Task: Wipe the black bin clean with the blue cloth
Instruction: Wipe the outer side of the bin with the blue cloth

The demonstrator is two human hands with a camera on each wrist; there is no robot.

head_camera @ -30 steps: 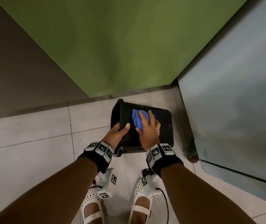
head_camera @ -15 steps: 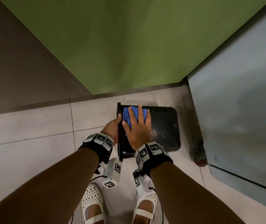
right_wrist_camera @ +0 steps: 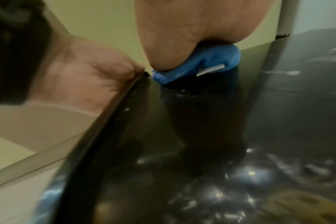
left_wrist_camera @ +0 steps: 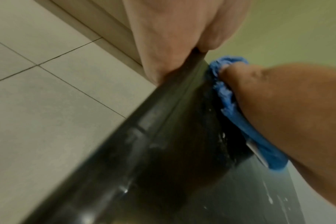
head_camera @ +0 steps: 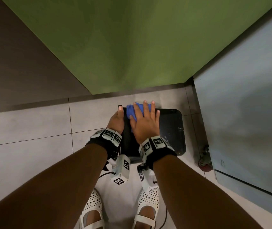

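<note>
Bin (head_camera: 170,129) lay on the tiled floor (head_camera: 24,129), in the corner between the green wall (head_camera: 132,47) and a grey cabinet (head_camera: 247,96) on the right, just ahead of the person's white shoes (head_camera: 92,210). Glossy black plastic, rectangular with rounded corners, broad face up. That face was wet: droplets and streaks catching light, thickest toward the right and near edges, seen clearly in the right wrist view. A raised rim ran along its left edge.

Left hand (head_camera: 117,119) gripped that left edge, thumb laid along the top, palm against the side; fingers out of sight behind the rim.

Right hand (head_camera: 146,123) lay flat, fingers straight and spread, pressing the cloth (head_camera: 131,110) onto the bin's far-left part. Cloth was blue, bunched into a wad, ribbed texture, mostly covered by the palm, poking out at the far and left sides. Small white tag (right_wrist_camera: 211,69) stuck out from under it.

A red castor (head_camera: 204,161) sat under the cabinet, just right of the bin.
</note>
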